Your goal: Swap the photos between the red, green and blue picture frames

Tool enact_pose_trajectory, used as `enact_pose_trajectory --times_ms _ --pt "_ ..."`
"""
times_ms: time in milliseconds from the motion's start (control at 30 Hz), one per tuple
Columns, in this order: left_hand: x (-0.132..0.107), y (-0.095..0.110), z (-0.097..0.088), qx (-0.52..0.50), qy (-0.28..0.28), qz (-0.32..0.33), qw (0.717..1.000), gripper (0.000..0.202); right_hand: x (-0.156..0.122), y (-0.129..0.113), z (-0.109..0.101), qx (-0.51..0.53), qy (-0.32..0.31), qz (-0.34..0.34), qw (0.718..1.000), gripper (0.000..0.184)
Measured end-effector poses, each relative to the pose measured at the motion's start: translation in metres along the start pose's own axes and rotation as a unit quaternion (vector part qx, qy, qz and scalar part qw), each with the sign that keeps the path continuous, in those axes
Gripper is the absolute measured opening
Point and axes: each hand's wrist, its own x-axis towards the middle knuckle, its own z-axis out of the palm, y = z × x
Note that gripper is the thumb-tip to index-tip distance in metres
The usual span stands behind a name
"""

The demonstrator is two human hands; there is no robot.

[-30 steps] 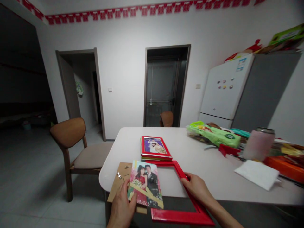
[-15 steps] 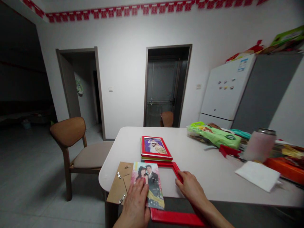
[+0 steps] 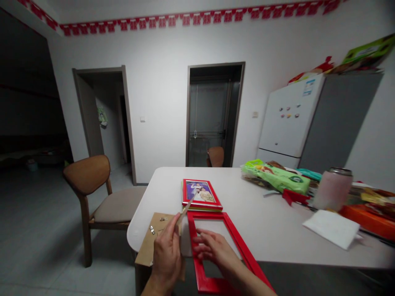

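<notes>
My left hand point(image 3: 168, 250) is closed on a photo print point(image 3: 187, 209), lifted and seen almost edge-on, so its picture is hidden. Below that hand lies a brown backing board point(image 3: 148, 242) with metal clips, partly covered. An unfilled red picture frame point(image 3: 197, 263) lies at the near table edge, its front part jutting past it. Over its opening is my right hand point(image 3: 212, 248), fingers loosely curled and apart, with nothing seen in them. Behind, a red-framed photo point(image 3: 202, 193) rests on top of another frame with a greenish edge.
On the white table point(image 3: 234, 193), a green packet point(image 3: 277, 176), a pink jar point(image 3: 333, 189), a folded white tissue point(image 3: 331, 228) and an orange box point(image 3: 367, 222) are at the right. A wooden chair point(image 3: 88, 172) stands left; a fridge point(image 3: 286, 115) is behind.
The photo print, earlier flat under my left hand, is now raised and tilted in it. My right hand has left the frame's right side and moved left over its opening.
</notes>
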Motion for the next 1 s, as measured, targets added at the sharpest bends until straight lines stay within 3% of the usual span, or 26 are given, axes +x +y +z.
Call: enact_pose_trajectory --times_ms 67,133,200,267,367,467,600,767,833,1000 --pt "-0.007 0.017 0.008 -0.139 0.009 -0.075 0.987 0.034 0.002 0.002 0.007 0.107 0.013 0.018 0.994 0.026" --pt "-0.015 0.027 0.020 -0.268 -0.014 -0.123 0.955 0.037 0.004 0.000 0.002 0.171 0.049 -0.013 0.984 0.021" --pt "-0.022 0.029 0.030 -0.344 -0.047 -0.144 0.927 0.042 0.004 -0.009 -0.012 0.180 0.079 -0.062 0.979 0.020" --pt "-0.027 0.024 0.034 -0.359 -0.068 -0.157 0.917 0.050 0.002 -0.019 -0.033 0.132 0.084 -0.074 0.985 0.025" --pt "-0.033 0.010 0.032 -0.266 -0.110 -0.155 0.945 0.054 0.000 -0.030 -0.065 0.014 0.087 -0.012 0.996 0.035" --pt "-0.040 0.000 0.031 -0.085 -0.211 -0.109 0.968 0.058 0.004 -0.027 -0.086 -0.082 0.095 0.020 0.992 0.042" --pt "-0.047 -0.011 0.038 0.061 -0.364 -0.031 0.929 0.072 0.020 -0.011 -0.098 -0.172 0.101 0.002 0.980 0.046" --pt "-0.048 -0.018 0.042 0.133 -0.391 0.042 0.910 0.069 0.037 -0.006 -0.099 -0.286 0.131 -0.022 0.949 0.043" --pt "-0.048 -0.016 0.042 0.155 -0.396 0.050 0.903 0.066 0.039 -0.009 -0.098 -0.356 0.142 -0.034 0.923 0.041" --pt "-0.047 -0.011 0.040 0.193 -0.409 0.058 0.890 0.061 0.034 -0.014 -0.095 -0.554 0.174 -0.070 0.811 0.033"
